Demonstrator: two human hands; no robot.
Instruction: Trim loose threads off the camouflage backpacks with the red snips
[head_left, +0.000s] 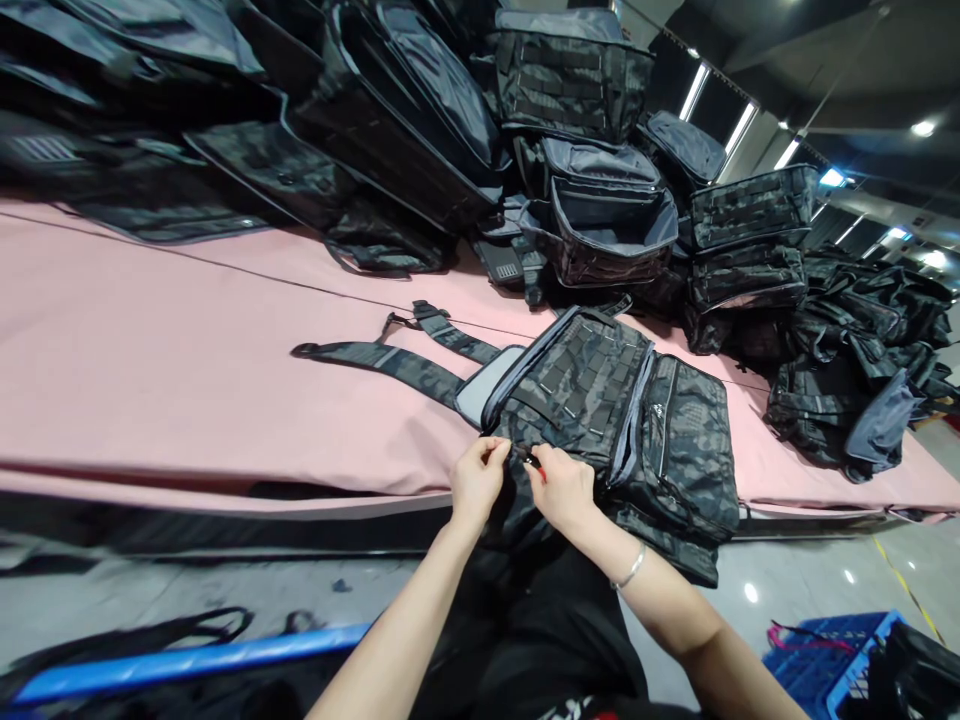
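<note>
A dark camouflage backpack (589,385) lies on the pink-covered table (247,400), its flap open and its straps (390,365) stretched out to the left. At the near edge of the backpack, my left hand (478,478) is closed, thumb and forefinger pinching the dark fabric edge or something too fine to make out. Just right of it, my right hand (564,485) is wrapped around a small red-handled tool (538,472) with a dark tip directed at the pinched spot. Most of that tool is hidden by my fingers.
Stacked camouflage backpacks (574,80) line the far side of the table, with more bags (832,410) at the right. On the floor, a blue crate (825,660) stands at lower right. A blue rim (195,660) with dark straps lies at lower left.
</note>
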